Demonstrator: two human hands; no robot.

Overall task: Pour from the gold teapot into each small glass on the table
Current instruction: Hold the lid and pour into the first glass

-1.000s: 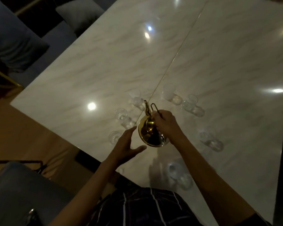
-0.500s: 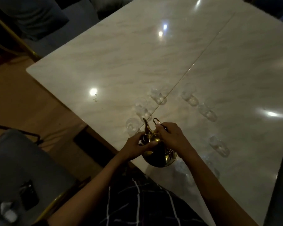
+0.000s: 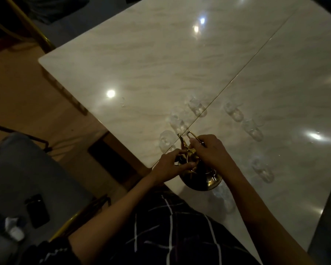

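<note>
Gold teapot (image 3: 201, 175) gripped by both hands, left hand (image 3: 170, 166), right hand (image 3: 208, 150), small glasses (image 3: 196, 107) ringing it on marble worktop (image 3: 151, 54), phone (image 3: 37, 210) on chair.

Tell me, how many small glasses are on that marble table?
7. Three left of the table's seam. Two beyond it. One far right. One blurry below the gold teapot. Hands might hide more.

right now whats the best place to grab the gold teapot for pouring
By the wire loop handle on top, taken from the person's right, where the right hand already grips it. The handle stands clear above the round teapot, opposite the spout, which points at the nearest glass. The left hand steadies the top by the lid.
</note>
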